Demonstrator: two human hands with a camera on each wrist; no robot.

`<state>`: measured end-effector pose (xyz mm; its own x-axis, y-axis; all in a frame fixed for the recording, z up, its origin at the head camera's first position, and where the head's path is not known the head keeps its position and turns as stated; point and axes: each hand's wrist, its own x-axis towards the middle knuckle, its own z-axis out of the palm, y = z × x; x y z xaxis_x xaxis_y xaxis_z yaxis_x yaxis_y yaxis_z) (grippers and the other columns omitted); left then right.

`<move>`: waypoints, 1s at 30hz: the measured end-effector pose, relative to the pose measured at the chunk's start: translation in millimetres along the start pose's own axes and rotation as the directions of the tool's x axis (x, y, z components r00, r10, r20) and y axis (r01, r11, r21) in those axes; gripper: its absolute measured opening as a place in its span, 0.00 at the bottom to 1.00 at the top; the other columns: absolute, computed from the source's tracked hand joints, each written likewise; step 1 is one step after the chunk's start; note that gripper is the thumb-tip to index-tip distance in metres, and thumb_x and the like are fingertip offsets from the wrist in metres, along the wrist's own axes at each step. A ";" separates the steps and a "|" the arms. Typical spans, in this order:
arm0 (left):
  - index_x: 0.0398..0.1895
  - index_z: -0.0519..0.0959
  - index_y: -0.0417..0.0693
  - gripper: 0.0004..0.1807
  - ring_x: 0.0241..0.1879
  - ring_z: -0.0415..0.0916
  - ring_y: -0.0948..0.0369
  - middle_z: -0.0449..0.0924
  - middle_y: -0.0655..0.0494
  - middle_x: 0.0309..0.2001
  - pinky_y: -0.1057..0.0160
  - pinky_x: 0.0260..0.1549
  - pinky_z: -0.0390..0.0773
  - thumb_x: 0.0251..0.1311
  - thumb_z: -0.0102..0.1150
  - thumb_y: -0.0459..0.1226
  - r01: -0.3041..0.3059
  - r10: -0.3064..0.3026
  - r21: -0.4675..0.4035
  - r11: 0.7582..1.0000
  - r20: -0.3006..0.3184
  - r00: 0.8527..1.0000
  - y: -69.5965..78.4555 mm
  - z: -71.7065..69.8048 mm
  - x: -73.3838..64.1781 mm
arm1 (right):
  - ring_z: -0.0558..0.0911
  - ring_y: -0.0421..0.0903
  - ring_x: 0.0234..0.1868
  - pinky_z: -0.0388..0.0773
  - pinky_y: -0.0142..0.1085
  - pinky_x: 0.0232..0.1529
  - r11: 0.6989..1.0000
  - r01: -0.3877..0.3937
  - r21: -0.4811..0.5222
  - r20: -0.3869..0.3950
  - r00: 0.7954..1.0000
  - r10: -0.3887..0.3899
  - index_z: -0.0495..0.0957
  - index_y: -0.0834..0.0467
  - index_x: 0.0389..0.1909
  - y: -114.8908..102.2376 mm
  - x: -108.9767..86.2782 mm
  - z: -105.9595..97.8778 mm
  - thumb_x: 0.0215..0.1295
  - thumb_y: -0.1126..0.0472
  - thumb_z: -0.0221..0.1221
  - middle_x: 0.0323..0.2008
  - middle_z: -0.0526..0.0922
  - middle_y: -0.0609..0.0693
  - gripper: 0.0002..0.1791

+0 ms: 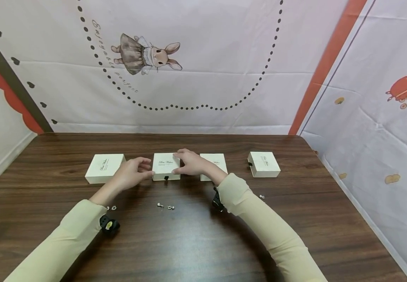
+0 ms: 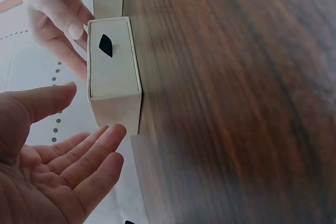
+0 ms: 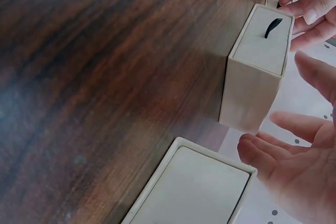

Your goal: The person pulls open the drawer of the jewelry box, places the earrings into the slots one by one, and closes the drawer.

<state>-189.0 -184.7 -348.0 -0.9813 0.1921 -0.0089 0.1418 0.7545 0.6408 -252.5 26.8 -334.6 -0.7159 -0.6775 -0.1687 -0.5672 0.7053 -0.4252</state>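
A small white gift box [image 1: 163, 165] with printed lettering on its lid lies on the table between the two hands, its black pull tab [image 1: 166, 178] facing the person. My left hand [image 1: 134, 173] is at the box's left side with its fingers loosely bent and thumb apart, as the left wrist view also shows. On the opposite side is my right hand [image 1: 191, 163], its fingertips right at the box's right edge. In the right wrist view, the right hand's fingers [image 3: 294, 124] are spread beside the box. Neither hand has its fingers curled round it.
Another white box [image 1: 104, 168] lies to the left; two more, one partly behind the right forearm [image 1: 214, 159] and one farther right [image 1: 264, 164], complete the row. Small earrings [image 1: 170, 207] lie in front of the middle box, others [image 1: 114, 208] near the left wrist, another piece [image 1: 261, 196] at right.
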 end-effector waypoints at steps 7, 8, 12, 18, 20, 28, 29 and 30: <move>0.54 0.69 0.29 0.25 0.46 0.76 0.47 0.78 0.38 0.45 0.50 0.45 0.72 0.58 0.57 0.39 0.001 -0.001 0.023 1.000 0.003 1.000 2.9 4.1 4.8 | 0.64 0.52 0.63 0.64 0.41 0.58 0.999 -0.006 -0.045 -0.007 1.000 0.006 0.61 0.63 0.64 -2.8 0.6 0.2 0.61 0.53 0.58 0.66 0.56 0.60 0.33; 0.54 0.70 0.29 0.25 0.46 0.76 0.47 0.78 0.38 0.45 0.49 0.45 0.72 0.58 0.57 0.39 0.001 -0.001 0.026 1.000 0.000 1.000 2.9 4.5 5.0 | 0.64 0.52 0.62 0.65 0.40 0.57 0.999 -0.006 -0.049 -0.009 1.000 0.005 0.62 0.63 0.63 -3.0 0.8 0.4 0.61 0.53 0.58 0.66 0.56 0.61 0.33; 0.53 0.71 0.29 0.24 0.45 0.76 0.47 0.79 0.38 0.43 0.49 0.44 0.72 0.58 0.57 0.39 0.009 -0.009 0.021 1.000 -0.018 1.000 1.6 5.5 3.8 | 0.66 0.51 0.61 0.65 0.39 0.56 0.999 -0.002 -0.054 -0.012 1.000 0.001 0.64 0.62 0.62 -3.3 1.2 1.0 0.60 0.54 0.58 0.65 0.57 0.60 0.31; 0.50 0.73 0.31 0.21 0.40 0.78 0.49 0.81 0.41 0.39 0.53 0.38 0.74 0.59 0.56 0.39 0.044 -0.044 -0.003 0.999 -0.015 0.999 -0.5 6.2 -0.6 | 0.67 0.51 0.60 0.66 0.40 0.56 1.000 -0.012 -0.021 -0.031 0.999 0.011 0.62 0.62 0.63 -2.8 0.5 1.1 0.60 0.54 0.59 0.65 0.58 0.60 0.33; 0.47 0.75 0.32 0.20 0.36 0.79 0.52 0.82 0.44 0.35 0.57 0.33 0.74 0.59 0.56 0.40 0.060 -0.060 -0.022 0.998 -0.011 0.998 0.0 5.8 -2.6 | 0.66 0.51 0.61 0.65 0.40 0.56 1.000 -0.019 -0.007 -0.038 0.999 0.019 0.62 0.62 0.64 -2.7 0.2 1.3 0.60 0.55 0.59 0.66 0.57 0.60 0.33; 0.39 0.77 0.32 0.17 0.27 0.81 0.58 0.82 0.48 0.27 0.66 0.24 0.76 0.59 0.57 0.41 0.110 -0.111 -0.133 0.985 -0.005 0.994 8.0 3.1 -8.9 | 0.58 0.52 0.66 0.60 0.42 0.62 0.996 -0.068 0.057 -0.045 0.997 0.070 0.60 0.62 0.65 -3.4 -2.8 5.5 0.60 0.55 0.59 0.68 0.54 0.57 0.34; 0.38 0.77 0.32 0.17 0.27 0.81 0.58 0.82 0.48 0.27 0.66 0.24 0.76 0.59 0.57 0.41 0.112 -0.113 -0.139 0.984 -0.002 0.994 9.1 3.2 -9.1 | 0.57 0.52 0.67 0.59 0.42 0.62 0.995 -0.072 0.069 -0.049 0.996 0.075 0.59 0.62 0.65 -3.4 -3.0 6.0 0.60 0.56 0.59 0.68 0.54 0.57 0.34; 0.38 0.77 0.33 0.17 0.28 0.81 0.58 0.83 0.49 0.27 0.66 0.25 0.77 0.59 0.57 0.41 0.116 -0.116 -0.137 0.984 0.005 0.993 10.0 3.4 -9.1 | 0.57 0.52 0.67 0.59 0.42 0.62 0.994 -0.075 0.077 -0.053 0.995 0.079 0.60 0.62 0.65 -3.3 -3.2 6.6 0.60 0.56 0.59 0.68 0.54 0.57 0.34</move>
<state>-178.3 -176.8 -344.1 -0.9905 0.1063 -0.0870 0.0083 0.6782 0.7348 -245.6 25.3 -338.5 -0.7791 -0.6077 -0.1540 -0.4791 0.7356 -0.4790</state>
